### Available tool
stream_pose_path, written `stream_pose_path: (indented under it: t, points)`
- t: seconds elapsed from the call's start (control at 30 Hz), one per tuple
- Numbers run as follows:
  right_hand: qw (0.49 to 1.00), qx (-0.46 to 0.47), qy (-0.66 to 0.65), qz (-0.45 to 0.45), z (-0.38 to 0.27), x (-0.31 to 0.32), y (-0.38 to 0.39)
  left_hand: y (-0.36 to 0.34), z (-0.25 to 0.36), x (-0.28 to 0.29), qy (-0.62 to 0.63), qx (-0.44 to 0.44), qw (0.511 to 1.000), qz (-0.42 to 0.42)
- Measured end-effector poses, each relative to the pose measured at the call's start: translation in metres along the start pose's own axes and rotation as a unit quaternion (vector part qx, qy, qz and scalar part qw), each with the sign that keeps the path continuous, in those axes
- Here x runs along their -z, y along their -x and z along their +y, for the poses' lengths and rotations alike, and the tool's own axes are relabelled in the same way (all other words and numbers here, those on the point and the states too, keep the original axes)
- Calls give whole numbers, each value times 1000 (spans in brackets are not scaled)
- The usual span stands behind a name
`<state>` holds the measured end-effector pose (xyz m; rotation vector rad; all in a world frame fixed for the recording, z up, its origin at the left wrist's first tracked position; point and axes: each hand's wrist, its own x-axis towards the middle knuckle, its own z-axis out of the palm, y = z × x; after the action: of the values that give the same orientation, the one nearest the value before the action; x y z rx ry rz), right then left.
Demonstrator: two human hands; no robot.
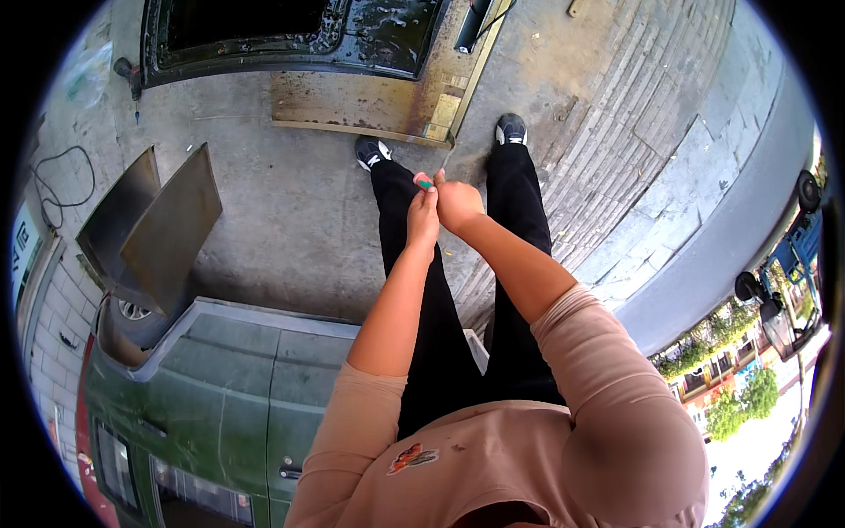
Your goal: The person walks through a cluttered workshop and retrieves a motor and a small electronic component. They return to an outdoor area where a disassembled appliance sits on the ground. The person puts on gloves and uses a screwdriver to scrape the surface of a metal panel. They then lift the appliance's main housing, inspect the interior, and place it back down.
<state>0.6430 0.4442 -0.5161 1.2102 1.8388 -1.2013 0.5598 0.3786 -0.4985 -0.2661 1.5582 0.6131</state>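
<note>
My left hand [422,218] and my right hand [459,204] meet in front of my thighs. My left fingers pinch a small red-and-green object [423,181], possibly a handle; its full shape is hidden. The right hand is curled closed beside it, thumb on the upper side. A thin pale strip or cord [449,157] runs from the right hand up toward the corner of a rusty metal panel [352,104]. What lies inside the right fist cannot be made out.
A dark, wet-looking vehicle panel [378,44] lies on the rusty one. At lower left stands a green vehicle [220,378], with bent metal sheets [172,224] beside it. A power tool [128,77] and black cable [88,180] lie on the concrete floor [264,220]. Paving runs along the right.
</note>
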Motion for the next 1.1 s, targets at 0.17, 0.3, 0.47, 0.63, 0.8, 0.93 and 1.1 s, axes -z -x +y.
stream_pose_path:
  t: [0.17,0.3,0.47,0.63,0.8,0.93,1.1]
  points:
    - [996,68,42,39,96,1,31,1,-27,-49,-57,-16,998,-27]
    - [993,98,55,40,151,35,32,-13,-45,-94,-52,-82,993,-71]
    - [998,57,6,3,97,29,18,-17,-34,-93,-54,-76,994,56]
    - [999,12,15,-50,10,28,-6,-33,-8,-33,92,-34,993,61]
    - [999,-36,-23,-24,-33,3,-36,-41,22,10,175,-4,985,-6]
    - [998,-49,-39,-20,-37,-1,-32,-46,12,17,157,9,987,9]
    - [1000,3,-4,-24,8,2,-5,-36,-20,-23,85,-46,993,73]
